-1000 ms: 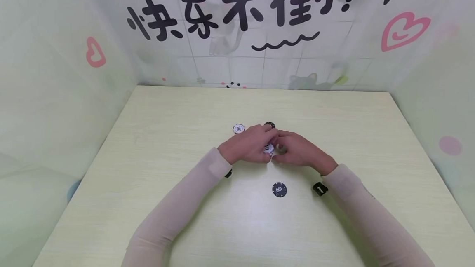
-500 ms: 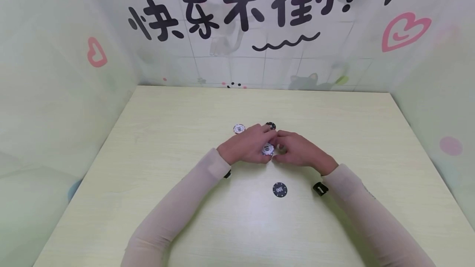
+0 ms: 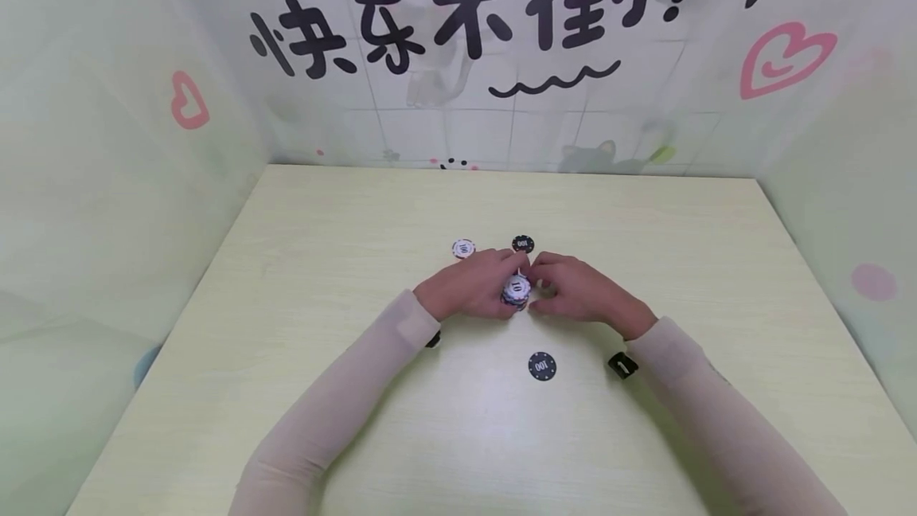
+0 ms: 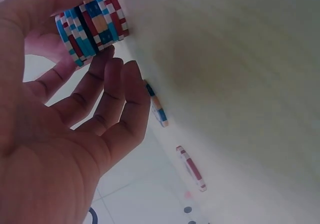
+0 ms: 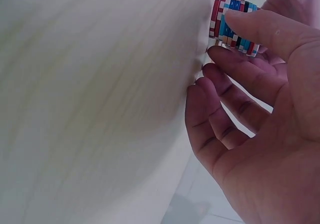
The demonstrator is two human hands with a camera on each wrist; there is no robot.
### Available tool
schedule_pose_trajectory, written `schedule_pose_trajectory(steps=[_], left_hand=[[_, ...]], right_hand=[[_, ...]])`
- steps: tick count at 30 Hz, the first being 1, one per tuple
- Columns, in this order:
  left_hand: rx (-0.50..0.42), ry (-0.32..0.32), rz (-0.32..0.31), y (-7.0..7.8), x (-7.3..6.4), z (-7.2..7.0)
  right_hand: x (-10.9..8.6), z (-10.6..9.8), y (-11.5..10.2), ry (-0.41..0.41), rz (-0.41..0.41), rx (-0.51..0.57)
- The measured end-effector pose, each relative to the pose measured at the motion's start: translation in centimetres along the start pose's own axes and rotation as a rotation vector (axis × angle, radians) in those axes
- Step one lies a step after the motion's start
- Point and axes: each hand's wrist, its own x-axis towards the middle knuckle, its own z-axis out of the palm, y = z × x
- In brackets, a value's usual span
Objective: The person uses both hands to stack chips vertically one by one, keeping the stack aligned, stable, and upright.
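Observation:
A stack of poker chips (image 3: 516,293), topped by a white chip marked 10, stands near the middle of the table. My left hand (image 3: 473,285) curls round it from the left; in the left wrist view its thumb lies along the colour-banded stack (image 4: 92,24). From the right, my right hand (image 3: 576,289) has thumb and forefinger at the stack's side, the other fingers bent beside it. The right wrist view shows the thumb (image 5: 255,27) across the chip edges. Just beyond the hands lie a white 100 chip (image 3: 463,248) and a black 100 chip (image 3: 523,244).
Another black 100 chip (image 3: 542,366) lies flat on the light wooden table (image 3: 458,436), nearer to me. A black piece marked 1 (image 3: 622,365) shows under the right wrist. Printed cloth walls (image 3: 430,126) enclose the table at the back and sides.
The left hand has shifted slightly toward me, its forefinger drawing back from the far black chip, which now shows fully. More of the stack and its top chip is visible. The right hand is nearly still.

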Motion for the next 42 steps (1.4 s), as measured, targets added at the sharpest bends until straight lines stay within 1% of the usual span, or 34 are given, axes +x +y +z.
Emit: schedule_pose_trajectory(steps=[3,6,10,12,16,18,20,23,26,29,32,35,42], left_hand=[[-0.024,-0.007,-0.032,-0.2,-0.2,0.3],[-0.038,-0.013,-0.068,-0.2,-0.3,0.5],[-0.034,-0.011,-0.106,-0.1,-0.6,0.7],[-0.020,0.001,-0.110,0.0,-1.0,0.8],[0.026,0.034,-0.109,0.0,-1.8,1.1],[0.041,0.042,-0.126,0.1,-2.2,1.2],[0.048,0.050,-0.155,0.3,-2.6,1.3],[0.046,0.062,-0.202,0.7,-3.0,1.4],[0.063,0.076,-0.229,1.0,-3.1,1.6],[0.080,0.087,-0.242,1.3,-3.1,1.8],[0.083,0.101,-0.253,1.6,-3.1,2.0],[0.081,0.111,-0.271,1.8,-3.1,2.0],[0.034,0.140,-0.302,2.2,-2.9,1.9]], right_hand=[[-0.6,-0.2,-0.3,-0.014,0.026,-0.015],[-1.7,-0.2,-0.7,-0.019,0.045,-0.062],[-3.6,0.2,-1.5,0.007,0.030,-0.152],[-4.7,0.4,-2.1,0.025,0.009,-0.183],[-6.6,0.7,-3.6,0.049,-0.070,-0.228],[-7.3,0.9,-4.2,0.044,-0.116,-0.249],[-7.8,1.0,-4.7,0.032,-0.172,-0.271],[-8.1,1.1,-5.3,0.010,-0.265,-0.302],[-8.1,1.2,-5.9,-0.022,-0.341,-0.341],[-7.9,1.4,-6.3,-0.069,-0.370,-0.373],[-7.7,1.7,-6.5,-0.098,-0.385,-0.397],[-7.6,2.0,-6.4,-0.089,-0.410,-0.399],[-7.1,2.5,-6.1,-0.052,-0.474,-0.371]])
